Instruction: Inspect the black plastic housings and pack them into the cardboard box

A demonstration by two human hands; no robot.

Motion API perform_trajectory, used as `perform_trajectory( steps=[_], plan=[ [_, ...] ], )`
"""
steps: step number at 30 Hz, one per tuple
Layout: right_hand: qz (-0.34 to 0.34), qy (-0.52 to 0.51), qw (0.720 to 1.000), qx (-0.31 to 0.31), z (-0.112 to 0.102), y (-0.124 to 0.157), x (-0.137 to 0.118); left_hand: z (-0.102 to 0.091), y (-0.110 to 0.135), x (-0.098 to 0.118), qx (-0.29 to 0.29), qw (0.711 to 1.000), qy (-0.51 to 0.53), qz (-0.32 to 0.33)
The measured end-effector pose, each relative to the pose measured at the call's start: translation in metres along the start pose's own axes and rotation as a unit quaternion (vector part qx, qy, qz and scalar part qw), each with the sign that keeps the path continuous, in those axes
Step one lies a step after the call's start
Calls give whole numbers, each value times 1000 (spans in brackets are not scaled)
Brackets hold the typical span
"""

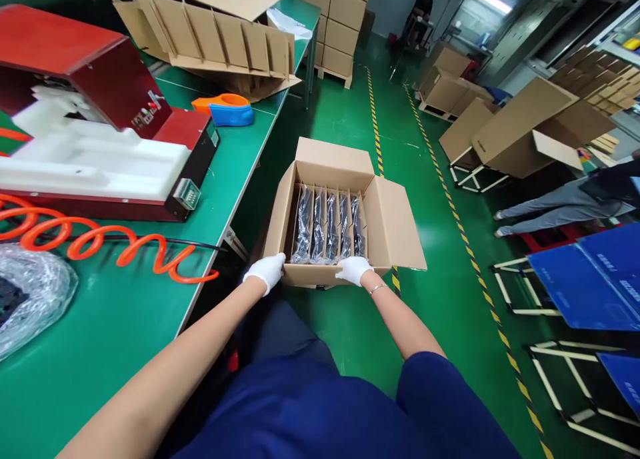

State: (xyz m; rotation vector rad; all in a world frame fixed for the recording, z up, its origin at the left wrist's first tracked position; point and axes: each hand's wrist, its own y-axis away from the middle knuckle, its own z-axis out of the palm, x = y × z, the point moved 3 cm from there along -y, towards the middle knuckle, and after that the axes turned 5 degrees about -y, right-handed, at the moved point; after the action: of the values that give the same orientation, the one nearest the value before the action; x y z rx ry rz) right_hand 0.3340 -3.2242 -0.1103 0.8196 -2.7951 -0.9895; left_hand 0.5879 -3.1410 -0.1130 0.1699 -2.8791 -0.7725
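Nearest the camera: I see a dark blue shirt along the lower edge, both forearms reaching forward from it.
Left hand: white-gloved, its fingers closed around the near left corner of the carton.
Right hand: white-gloved, its fingers gripping the near wall's rim, right of middle.
Carton: directly ahead of me, just beside the bench; what bears it I cannot tell. The right flap spreads outward; the far flap is raised.
Contents: five dark, plastic-wrapped items, in a row between cardboard dividers.
Bench, left: the green bench, its edge close by the left forearm, bears a red machine, a coiled orange hose and piled cardboard partitions.
Floor: a yellow-and-black line passes behind the carton.
Right side: blue panels on pale frames, well apart; beyond them, a person in grey trousers.
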Motion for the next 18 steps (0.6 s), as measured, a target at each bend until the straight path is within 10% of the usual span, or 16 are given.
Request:
perform_trajectory(
  steps=[7, 13, 18],
  plan=[
    [-33, -28, 999, 27, 33, 34, -16, 6, 23, -10, -24, 1000, -13, -15],
    [135, -57, 974, 173, 42, 72, 54, 3, 17, -5, -31, 999, -27, -11],
    [153, -123, 971, 134, 64, 69, 91, 1, 19, -4, -33, 999, -31, -9]
  ],
)
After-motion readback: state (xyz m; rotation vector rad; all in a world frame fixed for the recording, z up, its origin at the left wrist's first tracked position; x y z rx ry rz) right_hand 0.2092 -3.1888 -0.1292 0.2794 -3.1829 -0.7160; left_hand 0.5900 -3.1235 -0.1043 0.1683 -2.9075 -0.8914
